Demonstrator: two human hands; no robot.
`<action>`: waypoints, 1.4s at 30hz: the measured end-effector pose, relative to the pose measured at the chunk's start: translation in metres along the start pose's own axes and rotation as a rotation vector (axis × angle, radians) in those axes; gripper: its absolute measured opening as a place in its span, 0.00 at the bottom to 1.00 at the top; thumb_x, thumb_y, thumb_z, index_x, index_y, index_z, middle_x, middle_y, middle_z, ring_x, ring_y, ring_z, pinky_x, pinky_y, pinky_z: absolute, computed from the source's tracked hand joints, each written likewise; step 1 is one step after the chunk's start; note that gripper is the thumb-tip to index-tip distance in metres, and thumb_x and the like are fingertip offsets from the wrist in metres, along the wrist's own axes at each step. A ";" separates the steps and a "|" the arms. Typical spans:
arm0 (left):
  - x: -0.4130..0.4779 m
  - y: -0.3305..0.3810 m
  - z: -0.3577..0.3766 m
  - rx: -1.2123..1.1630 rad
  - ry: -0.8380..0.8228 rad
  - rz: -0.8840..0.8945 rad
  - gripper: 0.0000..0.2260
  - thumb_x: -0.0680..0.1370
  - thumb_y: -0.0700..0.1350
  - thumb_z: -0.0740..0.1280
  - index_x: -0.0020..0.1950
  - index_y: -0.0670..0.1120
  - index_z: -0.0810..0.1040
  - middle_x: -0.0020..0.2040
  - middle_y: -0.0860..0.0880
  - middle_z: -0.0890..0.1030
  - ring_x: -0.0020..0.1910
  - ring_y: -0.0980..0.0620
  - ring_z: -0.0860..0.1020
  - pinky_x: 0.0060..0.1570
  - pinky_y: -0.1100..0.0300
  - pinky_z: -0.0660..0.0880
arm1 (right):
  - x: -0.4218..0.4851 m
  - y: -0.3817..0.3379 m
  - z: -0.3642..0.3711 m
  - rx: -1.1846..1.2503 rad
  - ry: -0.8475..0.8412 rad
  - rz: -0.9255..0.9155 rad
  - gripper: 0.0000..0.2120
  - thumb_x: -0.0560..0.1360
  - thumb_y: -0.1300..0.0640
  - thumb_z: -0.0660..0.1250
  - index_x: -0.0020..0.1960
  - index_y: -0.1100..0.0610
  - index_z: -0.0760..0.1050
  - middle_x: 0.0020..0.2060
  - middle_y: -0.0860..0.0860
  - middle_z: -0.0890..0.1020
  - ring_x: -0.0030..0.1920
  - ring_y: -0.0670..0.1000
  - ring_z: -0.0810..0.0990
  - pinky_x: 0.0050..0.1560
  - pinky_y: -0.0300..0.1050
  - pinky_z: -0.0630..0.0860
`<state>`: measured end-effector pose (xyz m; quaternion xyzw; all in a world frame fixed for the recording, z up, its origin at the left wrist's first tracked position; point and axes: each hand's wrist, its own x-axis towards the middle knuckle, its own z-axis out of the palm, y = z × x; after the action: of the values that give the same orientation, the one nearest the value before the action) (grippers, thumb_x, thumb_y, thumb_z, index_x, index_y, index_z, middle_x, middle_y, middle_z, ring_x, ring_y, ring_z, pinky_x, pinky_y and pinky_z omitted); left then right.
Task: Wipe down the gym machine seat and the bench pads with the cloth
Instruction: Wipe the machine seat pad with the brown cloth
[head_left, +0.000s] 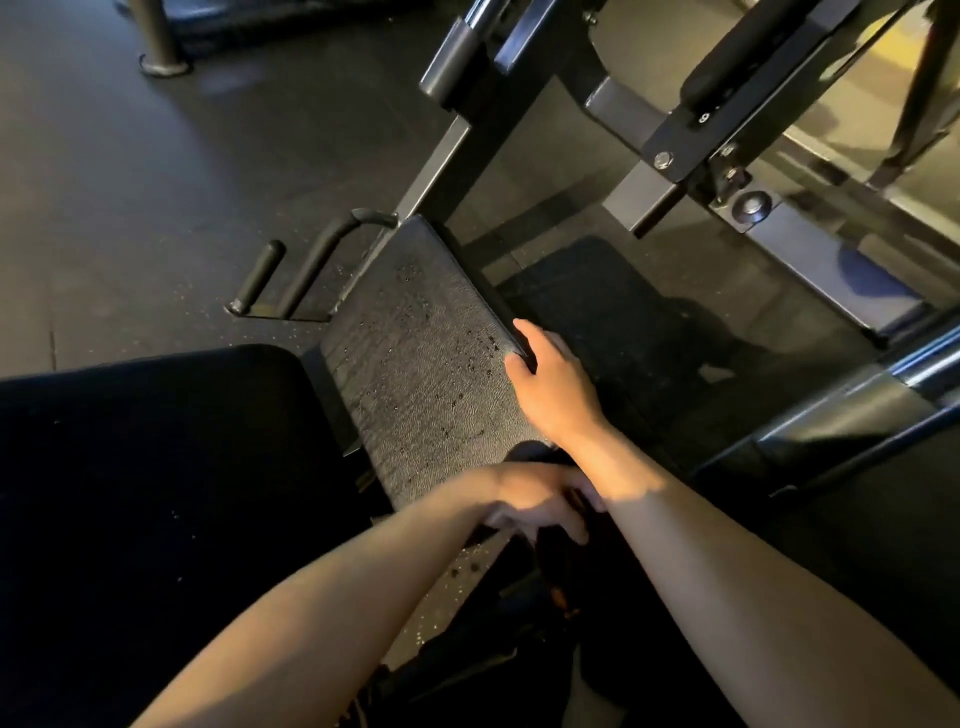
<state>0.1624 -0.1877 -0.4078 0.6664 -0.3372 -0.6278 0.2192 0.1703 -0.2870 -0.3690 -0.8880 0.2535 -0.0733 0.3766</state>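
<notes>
The bench pad (415, 353) is firm, textured vinyl beaded with droplets and probably slick, and it runs ahead of both hands. The right hand (550, 384) grips its right edge, the sound place to hold. The left hand (535, 499) curls at the near end over something dark; whether that is the cloth, I cannot tell. Rubber floor (130, 182) lies to the left, machine frame (675, 135) beyond.

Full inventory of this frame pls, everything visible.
seat pad: 1, black, wet droplets on it, centre
bench pad: 1, black, left of the seat pad
handles: 2, black, upper left of the seat pad
machine frame: 1, dark grey, top right
post: 1, dark, top left
floor: dark rubber, left
right hand: 1, grips the seat pad's right edge
left hand: 1, at the seat pad's near end, over something dark; cannot tell if it is the cloth
</notes>
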 end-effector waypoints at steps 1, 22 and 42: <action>-0.004 0.000 -0.003 0.008 -0.024 0.016 0.20 0.67 0.46 0.75 0.58 0.54 0.79 0.55 0.39 0.82 0.43 0.42 0.80 0.42 0.53 0.76 | 0.000 -0.001 0.000 0.006 -0.004 0.005 0.23 0.81 0.50 0.60 0.76 0.48 0.66 0.73 0.51 0.70 0.70 0.54 0.71 0.68 0.52 0.69; -0.122 0.015 -0.135 -0.201 1.362 0.528 0.15 0.74 0.36 0.66 0.55 0.54 0.73 0.57 0.54 0.74 0.59 0.47 0.76 0.57 0.44 0.79 | 0.047 -0.054 0.013 0.116 0.012 0.061 0.21 0.84 0.45 0.54 0.74 0.51 0.67 0.70 0.53 0.72 0.67 0.56 0.73 0.60 0.51 0.72; -0.045 -0.044 -0.100 0.052 1.254 0.486 0.20 0.78 0.36 0.66 0.70 0.45 0.74 0.68 0.45 0.77 0.74 0.46 0.68 0.74 0.51 0.62 | 0.061 -0.055 0.017 -0.255 0.050 0.046 0.15 0.79 0.54 0.56 0.62 0.54 0.74 0.63 0.56 0.71 0.63 0.60 0.71 0.60 0.58 0.72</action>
<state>0.2695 -0.1386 -0.3966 0.8151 -0.3013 -0.0465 0.4926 0.2502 -0.2745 -0.3460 -0.9204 0.2904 -0.0541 0.2559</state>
